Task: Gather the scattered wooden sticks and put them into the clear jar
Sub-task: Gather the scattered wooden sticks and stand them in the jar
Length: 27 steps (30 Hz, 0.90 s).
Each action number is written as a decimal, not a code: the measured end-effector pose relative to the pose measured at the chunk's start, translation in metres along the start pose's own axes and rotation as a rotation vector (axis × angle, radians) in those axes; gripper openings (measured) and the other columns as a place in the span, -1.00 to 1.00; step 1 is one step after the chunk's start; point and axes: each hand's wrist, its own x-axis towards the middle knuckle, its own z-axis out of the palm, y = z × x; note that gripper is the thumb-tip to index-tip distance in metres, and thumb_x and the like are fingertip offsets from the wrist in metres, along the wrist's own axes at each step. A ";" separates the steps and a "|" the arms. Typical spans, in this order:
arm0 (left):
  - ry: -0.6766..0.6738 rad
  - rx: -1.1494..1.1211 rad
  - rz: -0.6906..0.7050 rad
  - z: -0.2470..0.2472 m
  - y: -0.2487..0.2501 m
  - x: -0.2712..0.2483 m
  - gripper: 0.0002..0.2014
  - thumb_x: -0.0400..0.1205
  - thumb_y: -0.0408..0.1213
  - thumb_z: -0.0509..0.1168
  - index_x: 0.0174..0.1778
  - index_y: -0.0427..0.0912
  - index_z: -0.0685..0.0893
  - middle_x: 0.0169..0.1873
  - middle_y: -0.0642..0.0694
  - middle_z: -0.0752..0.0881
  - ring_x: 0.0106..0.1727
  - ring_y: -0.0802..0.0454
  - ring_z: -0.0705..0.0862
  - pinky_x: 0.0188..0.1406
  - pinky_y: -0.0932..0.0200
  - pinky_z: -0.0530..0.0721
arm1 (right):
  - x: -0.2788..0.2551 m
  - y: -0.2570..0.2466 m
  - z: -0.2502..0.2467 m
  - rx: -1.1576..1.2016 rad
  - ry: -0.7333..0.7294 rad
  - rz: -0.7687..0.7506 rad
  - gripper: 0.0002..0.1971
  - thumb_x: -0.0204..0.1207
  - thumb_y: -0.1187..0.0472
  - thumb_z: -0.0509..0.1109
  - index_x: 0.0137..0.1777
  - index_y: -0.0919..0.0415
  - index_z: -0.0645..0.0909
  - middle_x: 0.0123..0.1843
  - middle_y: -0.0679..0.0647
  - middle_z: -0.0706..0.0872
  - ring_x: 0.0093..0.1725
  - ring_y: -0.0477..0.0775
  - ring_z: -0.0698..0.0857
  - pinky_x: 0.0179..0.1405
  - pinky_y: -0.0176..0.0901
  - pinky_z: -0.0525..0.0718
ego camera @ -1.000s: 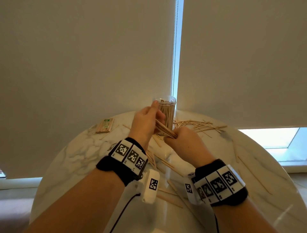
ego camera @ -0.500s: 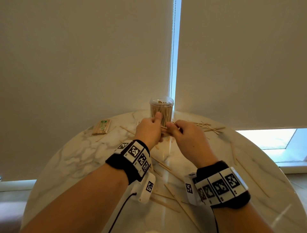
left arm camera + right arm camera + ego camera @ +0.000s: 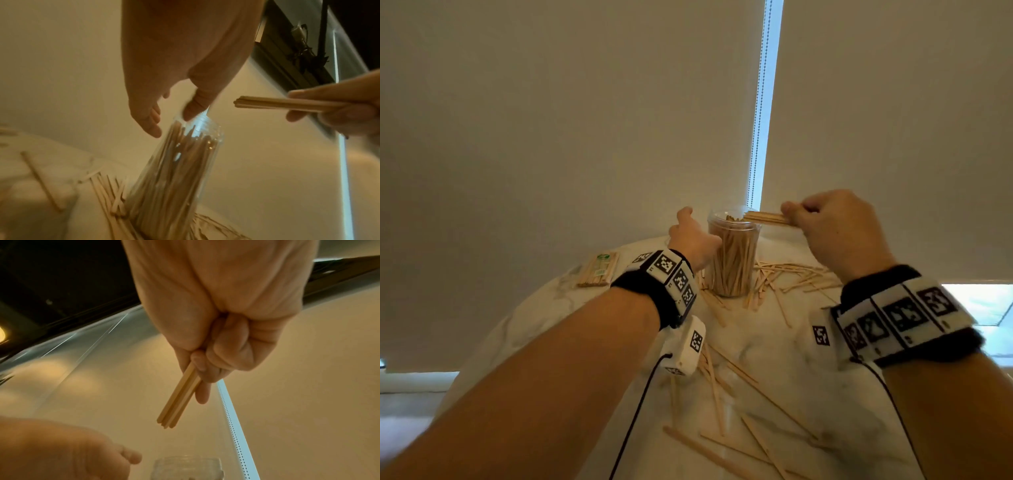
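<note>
The clear jar (image 3: 732, 260) stands upright at the back of the table, packed with wooden sticks. My right hand (image 3: 794, 216) pinches a small bundle of sticks (image 3: 765, 217) level, its free end just over the jar's right rim. The right wrist view shows the bundle (image 3: 179, 399) gripped between thumb and curled fingers, above the jar's mouth (image 3: 187, 467). My left hand (image 3: 688, 228) is at the jar's left side. In the left wrist view its fingers (image 3: 152, 125) are nearly straight beside the jar's top (image 3: 197, 129), and the thumb meets the rim.
Loose sticks (image 3: 794, 277) lie fanned out right of the jar, and more (image 3: 722, 394) are scattered on the near part of the round marble table (image 3: 544, 325). A wrapped pack of sticks (image 3: 599, 270) lies at the back left. Roller blinds hang close behind.
Both hands held the bundle low in front of the jar. The right hand has lifted it up to the rim; the left hand let go and moved to the jar's left side.
</note>
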 end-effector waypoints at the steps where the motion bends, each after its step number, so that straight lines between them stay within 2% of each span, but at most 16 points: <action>1: -0.046 0.039 0.013 0.000 0.003 0.006 0.15 0.40 -0.14 0.59 0.73 0.04 -0.10 0.57 -0.28 0.35 0.52 -0.28 0.44 0.48 -0.20 0.49 | 0.018 -0.006 0.005 -0.049 0.006 -0.015 -0.59 0.66 -0.06 0.35 -0.29 0.20 0.76 -0.47 0.16 0.63 -0.45 0.08 0.55 -0.48 -0.15 0.34; 3: -0.148 0.031 0.056 0.006 0.005 0.018 0.58 0.02 0.27 0.69 0.70 0.06 -0.35 0.62 -0.25 0.33 0.59 -0.24 0.37 0.55 -0.21 0.40 | 0.053 -0.015 0.021 -0.177 -0.018 -0.044 -0.62 0.66 -0.04 0.35 -0.20 0.23 0.79 -0.38 0.13 0.67 -0.36 0.09 0.60 -0.45 -0.16 0.33; 4: -0.171 0.007 0.078 0.011 0.006 0.023 0.70 -0.13 0.38 0.66 0.68 0.06 -0.43 0.62 -0.23 0.34 0.60 -0.20 0.37 0.57 -0.20 0.38 | 0.069 -0.019 0.031 -0.247 -0.046 -0.065 -0.62 0.66 -0.05 0.36 -0.15 0.24 0.80 -0.31 0.12 0.71 -0.29 0.09 0.64 -0.43 -0.18 0.36; 5: -0.182 -0.021 0.091 0.016 0.003 0.029 0.73 -0.17 0.40 0.66 0.66 0.05 -0.47 0.63 -0.21 0.35 0.60 -0.17 0.38 0.57 -0.17 0.38 | 0.084 -0.022 0.041 -0.317 -0.083 -0.088 -0.63 0.65 -0.07 0.37 -0.10 0.23 0.80 -0.23 0.11 0.74 -0.22 0.08 0.67 -0.39 -0.19 0.42; 7: -0.209 -0.097 0.104 0.025 -0.005 0.037 0.61 0.04 0.25 0.71 0.69 0.04 -0.42 0.62 -0.19 0.37 0.57 -0.14 0.43 0.52 -0.03 0.40 | 0.106 -0.027 0.060 -0.483 -0.196 -0.137 -0.62 0.60 -0.14 0.41 0.03 0.21 0.78 -0.09 0.10 0.77 -0.07 0.11 0.72 -0.23 -0.14 0.56; 9: -0.216 -0.156 0.135 0.032 -0.016 0.043 0.37 0.25 0.05 0.70 0.73 0.03 -0.20 0.56 -0.18 0.46 0.47 -0.11 0.53 0.42 0.07 0.48 | 0.120 -0.031 0.072 -0.667 -0.351 -0.167 -0.55 0.56 -0.18 0.43 0.11 0.23 0.75 -0.07 0.09 0.75 0.01 0.12 0.74 -0.09 -0.06 0.68; 10: -0.218 -0.170 0.149 0.034 -0.019 0.045 0.28 0.29 0.02 0.69 0.72 0.04 -0.10 0.52 -0.18 0.50 0.42 -0.09 0.57 0.40 0.06 0.52 | 0.124 -0.033 0.076 -0.733 -0.408 -0.179 -0.53 0.55 -0.20 0.44 0.12 0.24 0.74 -0.08 0.08 0.75 0.03 0.13 0.74 -0.02 -0.05 0.71; 12: -0.215 -0.189 0.163 0.036 -0.022 0.046 0.18 0.34 -0.02 0.67 0.70 0.03 -0.02 0.47 -0.14 0.55 0.37 -0.06 0.60 0.34 0.05 0.56 | 0.129 -0.036 0.083 -0.811 -0.445 -0.210 -0.48 0.52 -0.24 0.46 0.14 0.26 0.70 -0.02 0.10 0.76 0.07 0.14 0.74 0.04 -0.05 0.72; 14: -0.217 -0.206 0.165 0.036 -0.023 0.047 0.15 0.37 -0.07 0.66 0.70 0.01 -0.02 0.45 -0.10 0.55 0.36 -0.05 0.60 0.29 0.09 0.55 | 0.131 -0.037 0.088 -0.799 -0.427 -0.236 -0.48 0.49 -0.21 0.50 0.15 0.27 0.68 0.04 0.13 0.76 0.06 0.15 0.73 0.01 -0.07 0.71; 16: -0.204 -0.216 0.184 0.037 -0.024 0.045 0.11 0.37 -0.09 0.66 0.68 0.00 0.02 0.41 -0.09 0.59 0.34 -0.04 0.62 0.31 0.05 0.59 | 0.131 -0.041 0.096 -0.651 -0.456 -0.236 -0.60 0.54 -0.08 0.50 0.13 0.27 0.70 0.04 0.12 0.78 0.02 0.11 0.73 0.01 -0.09 0.71; 18: -0.186 -0.216 0.195 0.038 -0.026 0.045 0.08 0.36 -0.06 0.65 0.64 0.01 0.06 0.34 -0.09 0.63 0.30 -0.06 0.65 0.33 -0.05 0.64 | 0.132 -0.043 0.101 -0.368 -0.553 -0.132 -0.74 0.58 0.10 0.47 0.15 0.26 0.73 0.05 0.12 0.80 -0.03 0.08 0.74 0.10 -0.04 0.76; 20: -0.172 -0.183 0.185 0.038 -0.027 0.047 0.03 0.40 -0.05 0.61 0.64 0.03 0.06 0.33 -0.07 0.61 0.29 -0.08 0.65 0.28 -0.04 0.65 | 0.132 -0.043 0.101 -0.196 -0.643 -0.034 -0.75 0.58 0.22 0.42 0.20 0.28 0.75 0.03 0.13 0.81 -0.07 0.08 0.74 0.14 0.02 0.78; 21: -0.170 -0.179 0.178 0.037 -0.027 0.047 0.01 0.42 -0.07 0.60 0.64 0.03 0.05 0.34 -0.07 0.60 0.31 -0.09 0.64 0.27 -0.03 0.65 | 0.131 -0.042 0.103 -0.223 -0.661 -0.026 -0.74 0.57 0.24 0.41 0.21 0.27 0.75 0.02 0.13 0.80 -0.09 0.08 0.73 0.11 0.01 0.77; 23: -0.183 -0.203 0.169 0.038 -0.027 0.048 0.05 0.40 -0.10 0.63 0.65 0.07 0.03 0.35 -0.08 0.60 0.34 -0.11 0.63 0.31 -0.07 0.63 | 0.129 -0.037 0.106 -0.428 -0.651 -0.081 -0.74 0.57 0.22 0.39 0.21 0.20 0.76 0.09 0.13 0.81 -0.06 0.07 0.72 0.09 -0.02 0.75; 25: -0.189 -0.199 0.164 0.038 -0.027 0.047 0.11 0.37 -0.08 0.65 0.67 0.11 0.00 0.39 -0.10 0.59 0.37 -0.13 0.60 0.37 -0.12 0.59 | 0.125 -0.037 0.107 -0.609 -0.650 -0.157 -0.71 0.67 0.17 0.30 0.27 0.21 0.73 0.21 0.16 0.78 0.10 0.13 0.74 0.21 -0.02 0.69; 27: -0.181 -0.201 0.167 0.039 -0.027 0.047 0.09 0.36 -0.07 0.65 0.66 0.08 0.04 0.39 -0.11 0.58 0.36 -0.14 0.60 0.38 -0.18 0.59 | 0.125 -0.039 0.098 -0.529 -0.701 -0.129 -0.68 0.71 0.07 0.28 0.28 0.21 0.72 0.21 0.11 0.76 0.20 0.13 0.71 0.23 -0.04 0.65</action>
